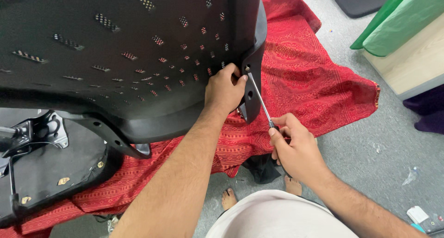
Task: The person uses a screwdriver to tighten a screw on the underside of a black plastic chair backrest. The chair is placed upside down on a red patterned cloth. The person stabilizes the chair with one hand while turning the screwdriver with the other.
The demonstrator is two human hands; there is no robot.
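My left hand (225,87) grips the edge of the black chair back (138,43), closed around it near a screw hole. My right hand (296,145), at 5 o'clock from it, is closed on a screwdriver (259,99) whose tip sits in the upper hole. The lower hole looks empty. The chair seat (51,168) lies at 8 o'clock on the red cloth (314,80).

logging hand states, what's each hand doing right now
Left hand: closed, gripping the chair backrest edge.
Right hand: closed on the screwdriver.
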